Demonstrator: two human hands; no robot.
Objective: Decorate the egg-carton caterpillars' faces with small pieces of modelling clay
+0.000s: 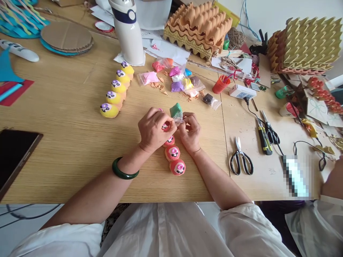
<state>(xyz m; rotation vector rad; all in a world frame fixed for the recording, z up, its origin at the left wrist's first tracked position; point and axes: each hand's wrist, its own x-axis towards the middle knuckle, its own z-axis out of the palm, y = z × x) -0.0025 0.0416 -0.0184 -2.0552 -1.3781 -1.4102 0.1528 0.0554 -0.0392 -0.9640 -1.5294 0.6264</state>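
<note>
My left hand [155,130] and my right hand [189,132] meet above the table, both closed on the clear neck of a small plastic bag of green modelling clay [176,111]. The green lump points away from me. Partly hidden under my left hand runs a row of red-coated egg-carton cups [177,166], each with a white patch, a pink piece and black marks. A similar yellow row [110,110] with purple pieces stands further left. Beyond my hands lie several clay bags, among them a pink bag [150,78], a purple bag [177,86] and a black one [210,100].
Scissors [241,157], a yellow-black cutter [264,137] and a white power strip [242,91] lie to the right. A white vase-like bottle [127,34] and stacked egg trays [198,28] stand behind. A phone [17,153] is at left; another person's sleeve [318,221] shows at right.
</note>
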